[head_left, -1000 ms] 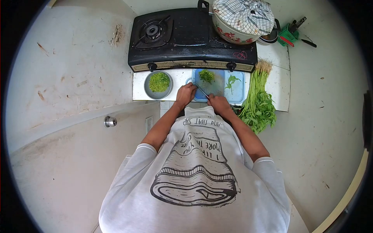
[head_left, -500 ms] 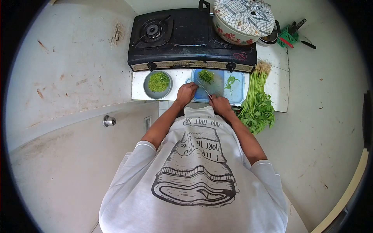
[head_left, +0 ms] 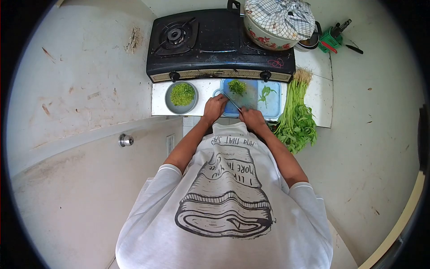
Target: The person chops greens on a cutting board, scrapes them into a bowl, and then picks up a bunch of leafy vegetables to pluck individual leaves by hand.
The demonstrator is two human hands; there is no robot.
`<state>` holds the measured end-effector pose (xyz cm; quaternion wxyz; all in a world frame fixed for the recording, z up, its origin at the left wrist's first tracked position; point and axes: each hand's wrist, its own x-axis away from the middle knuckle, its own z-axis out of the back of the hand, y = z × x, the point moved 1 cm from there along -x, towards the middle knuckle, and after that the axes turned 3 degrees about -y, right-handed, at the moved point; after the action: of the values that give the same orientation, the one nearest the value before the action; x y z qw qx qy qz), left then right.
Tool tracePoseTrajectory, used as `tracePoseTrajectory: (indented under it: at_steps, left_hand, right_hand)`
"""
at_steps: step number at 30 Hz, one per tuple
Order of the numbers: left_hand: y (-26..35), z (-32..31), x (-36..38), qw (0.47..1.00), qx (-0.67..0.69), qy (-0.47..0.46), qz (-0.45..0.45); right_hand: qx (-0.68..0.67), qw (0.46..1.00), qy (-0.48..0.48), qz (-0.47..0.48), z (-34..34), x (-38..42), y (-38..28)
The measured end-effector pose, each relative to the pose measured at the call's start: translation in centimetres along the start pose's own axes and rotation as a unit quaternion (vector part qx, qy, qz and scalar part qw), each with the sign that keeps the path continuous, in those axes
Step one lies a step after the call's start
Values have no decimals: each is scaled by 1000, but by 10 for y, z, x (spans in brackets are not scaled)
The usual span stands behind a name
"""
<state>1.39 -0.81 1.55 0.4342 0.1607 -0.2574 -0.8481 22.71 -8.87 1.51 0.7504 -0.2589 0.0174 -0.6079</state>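
Observation:
My right hand [head_left: 252, 119] is closed round the handle of a knife [head_left: 232, 102], whose blade slants up and left across a blue cutting board [head_left: 276, 110]. At the board's left edge my left hand [head_left: 215, 107] has its fingers bent together, close to the knife's tip. Whatever those fingers hold is hidden. A small heap of finely chopped greens [head_left: 237, 87] lies on the board beyond the blade. On the board's right half rests a loose leafy sprig [head_left: 266, 95]. To the left stands a grey bowl [head_left: 169, 102] containing chopped light-green pieces [head_left: 182, 93].
A bundle of long-stemmed leafy greens [head_left: 295, 107] overhangs the counter's front edge at right. Behind the board is a black two-burner stove [head_left: 217, 42], bearing a cloth-wrapped pot [head_left: 271, 40]. A green basket [head_left: 330, 41] with utensils stands at the back right. Walls close in on the left.
The knife has shifted slightly left, its tip now nearer my left hand's fingers. My right hand has moved a little left with it. My left hand stays nearly in place.

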Motion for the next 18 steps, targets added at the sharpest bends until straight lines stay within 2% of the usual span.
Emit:
tracePoseTrajectory:
  at_steps: [5,18]
  left_hand:
    - [1,-2,2,1000,5,15,4]
    - [-1,-2,0,1000,0,20,-1]
  right_hand:
    - [-6,1000,-4,-20,4,10,3]
    - [5,1000,-20,9,6,11,-3]
